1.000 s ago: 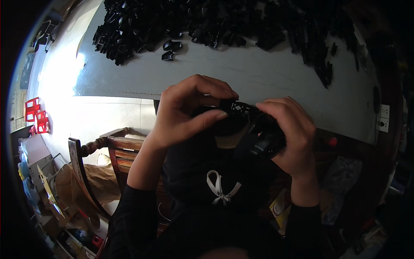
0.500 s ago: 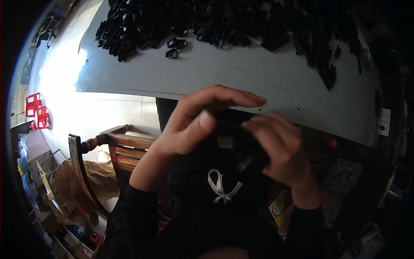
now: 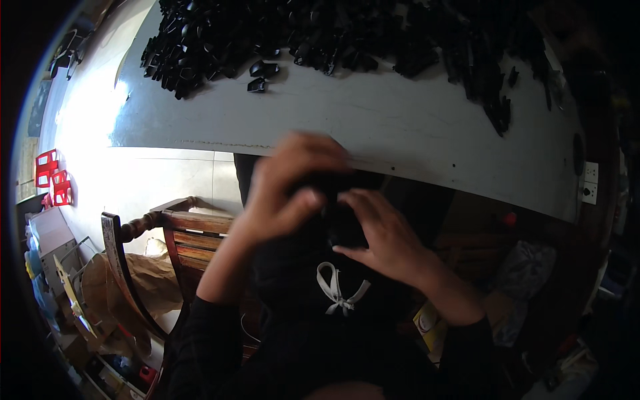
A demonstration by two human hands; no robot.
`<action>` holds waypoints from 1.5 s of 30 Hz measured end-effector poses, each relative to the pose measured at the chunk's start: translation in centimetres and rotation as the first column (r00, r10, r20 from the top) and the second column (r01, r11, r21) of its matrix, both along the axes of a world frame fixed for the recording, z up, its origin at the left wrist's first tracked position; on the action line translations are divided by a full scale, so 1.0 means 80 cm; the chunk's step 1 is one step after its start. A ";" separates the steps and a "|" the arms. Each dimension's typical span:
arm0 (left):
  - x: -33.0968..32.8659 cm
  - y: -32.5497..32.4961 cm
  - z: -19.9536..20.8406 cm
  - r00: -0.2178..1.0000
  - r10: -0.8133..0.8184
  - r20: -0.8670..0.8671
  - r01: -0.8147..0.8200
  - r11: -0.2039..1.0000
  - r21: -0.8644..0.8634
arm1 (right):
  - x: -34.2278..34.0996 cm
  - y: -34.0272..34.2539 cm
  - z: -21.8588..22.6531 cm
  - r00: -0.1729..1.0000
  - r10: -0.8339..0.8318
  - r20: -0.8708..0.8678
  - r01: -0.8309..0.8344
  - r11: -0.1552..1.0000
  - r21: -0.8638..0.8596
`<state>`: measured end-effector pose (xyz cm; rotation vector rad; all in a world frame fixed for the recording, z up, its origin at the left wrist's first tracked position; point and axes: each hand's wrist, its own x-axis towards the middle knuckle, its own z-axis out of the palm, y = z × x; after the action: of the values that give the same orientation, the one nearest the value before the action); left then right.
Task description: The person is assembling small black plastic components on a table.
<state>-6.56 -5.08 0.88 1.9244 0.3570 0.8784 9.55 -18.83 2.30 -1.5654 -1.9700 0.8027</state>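
Note:
My left hand [image 3: 283, 190] is raised in front of my dark clothing, at the near edge of the table. Its fingers are curled and smeared by motion, with the thumb bent below them. Close to it on the right, my right hand [image 3: 387, 240] reaches in, fingers and thumb closing around a small black part [image 3: 331, 223]. That part lies between the two hands and barely stands out against the black cloth, so its shape is unclear. Across the far side of the table spreads a large heap of black plastic parts [image 3: 193, 50].
The grey tabletop [image 3: 200, 120] lies ahead, with two loose black pieces [image 3: 264, 69] nearer than the heap. A wooden chair [image 3: 193, 230] and brown paper [image 3: 143, 280] are at left. Red stools [image 3: 61, 188] stand farther off. A wall socket [image 3: 590, 181] is at right.
My right hand has moved left and turned inward toward my left hand. The left hand's fingers have curled down from a stretched pose. The black part has shifted left with the right hand.

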 end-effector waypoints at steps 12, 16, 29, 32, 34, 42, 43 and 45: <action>-0.018 0.091 -0.014 0.757 0.590 -0.281 -0.355 0.732 0.582 | 0.156 0.154 -0.009 0.782 -0.504 0.368 0.233 0.783 0.577; -0.024 0.079 -0.011 0.792 0.556 -0.251 -0.443 0.807 0.389 | 0.151 0.147 -0.019 0.743 -0.486 0.460 0.202 0.818 0.538; 0.015 0.014 0.018 0.964 0.232 -0.132 -0.246 0.964 -0.103 | 0.113 0.090 0.000 0.813 -0.536 0.227 0.294 0.715 0.634; 0.017 0.001 0.026 0.988 0.086 -0.126 -0.109 0.976 -0.188 | 0.077 0.052 0.022 0.798 -0.594 -0.106 0.594 0.804 -0.037; 0.018 -0.005 0.030 0.991 0.062 -0.121 -0.075 0.991 -0.112 | 0.061 0.041 0.030 0.805 -0.406 -0.432 0.432 0.901 -0.042; 0.027 -0.024 0.039 0.993 0.111 -0.036 -0.115 0.976 -0.182 | 0.052 0.030 0.052 0.956 -0.248 -0.158 0.282 0.927 0.246; 0.026 -0.025 0.040 0.994 0.103 -0.043 -0.109 0.982 -0.154 | 0.052 0.029 0.053 0.963 -0.243 -0.120 0.267 0.926 0.267; 0.024 -0.026 0.043 0.994 0.095 -0.052 -0.101 0.987 -0.126 | 0.052 0.028 0.053 0.968 -0.234 -0.089 0.250 0.922 0.294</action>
<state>-4.67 -7.20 4.30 1.8226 0.5270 0.8551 13.69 -16.63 6.52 -1.5442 -1.7212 0.4132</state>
